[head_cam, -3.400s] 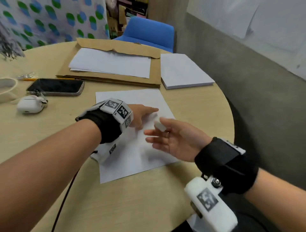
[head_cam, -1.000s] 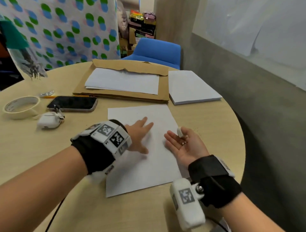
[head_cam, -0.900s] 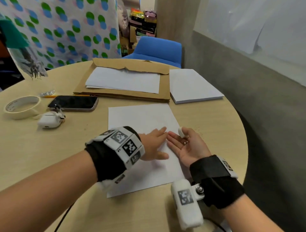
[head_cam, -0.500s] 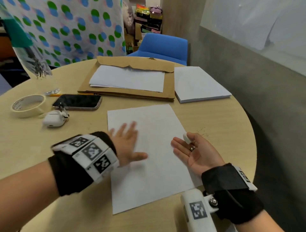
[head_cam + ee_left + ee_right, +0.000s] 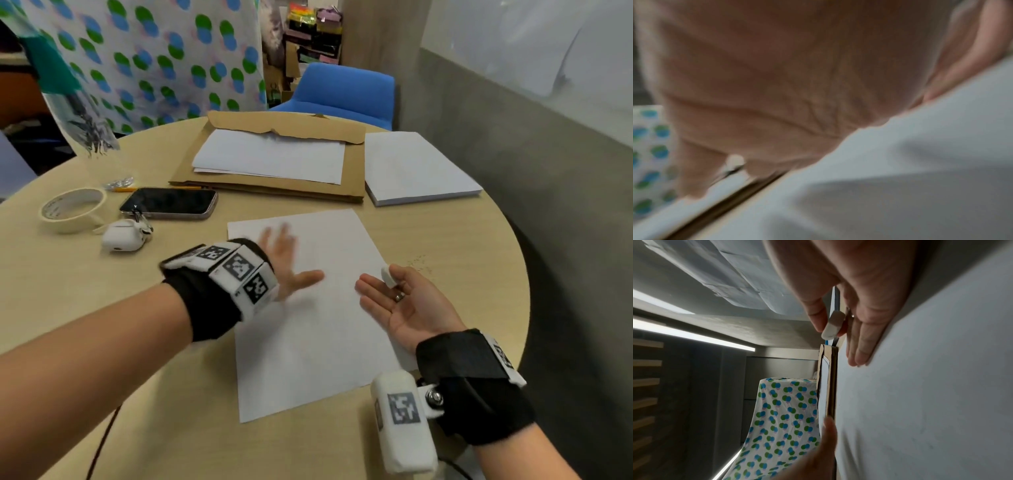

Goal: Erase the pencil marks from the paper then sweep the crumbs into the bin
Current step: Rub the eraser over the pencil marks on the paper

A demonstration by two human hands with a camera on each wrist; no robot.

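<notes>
A white sheet of paper [image 5: 318, 325] lies on the round wooden table [image 5: 154, 428]. My left hand [image 5: 291, 260] lies flat on its upper left part with fingers spread, blurred by motion; in the left wrist view the palm [image 5: 777, 81] is just over the paper [image 5: 900, 162]. My right hand [image 5: 383, 291] rests palm up at the sheet's right edge and pinches a small white eraser [image 5: 388, 275] between thumb and forefinger, as the right wrist view also shows the eraser [image 5: 833, 326]. Eraser crumbs [image 5: 419, 262] lie scattered on the table just right of the sheet.
A tape roll [image 5: 72, 210], an earbud case [image 5: 125, 236], a phone [image 5: 169, 203] and a pencil [image 5: 154, 188] lie at the left. Behind are a brown envelope [image 5: 274, 186] with sheets and a paper stack [image 5: 418, 168]. A blue chair [image 5: 342, 90] stands beyond. No bin shows.
My left hand brushed right across the sheet up to the right hand, then drew back to the sheet's upper left. The right hand stayed at the right edge, holding the eraser.
</notes>
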